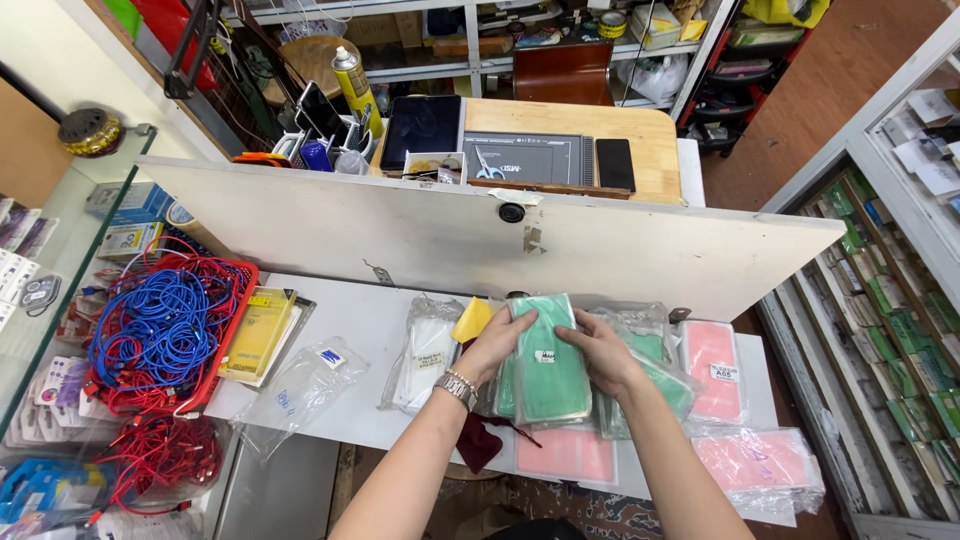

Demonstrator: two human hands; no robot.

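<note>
My left hand [495, 345] and my right hand [600, 350] both grip a green phone case in a clear plastic sleeve [548, 360], held just above a white counter [360, 310]. A metal watch sits on my left wrist. Under and beside the held case lie more green bagged cases [665, 380]. A yellow case [472, 318] peeks out behind my left hand. Pink bagged cases [712, 370] lie to the right, and another pink one [565, 455] lies below my hands.
A red basket of blue cables [165, 330] stands at the left, with red cables [160, 455] below it. Yellow bagged cases [258, 335] and clear bags [425, 350] lie on the counter. A white partition board [420, 230] rises behind. Shelves of cases [890, 320] line the right.
</note>
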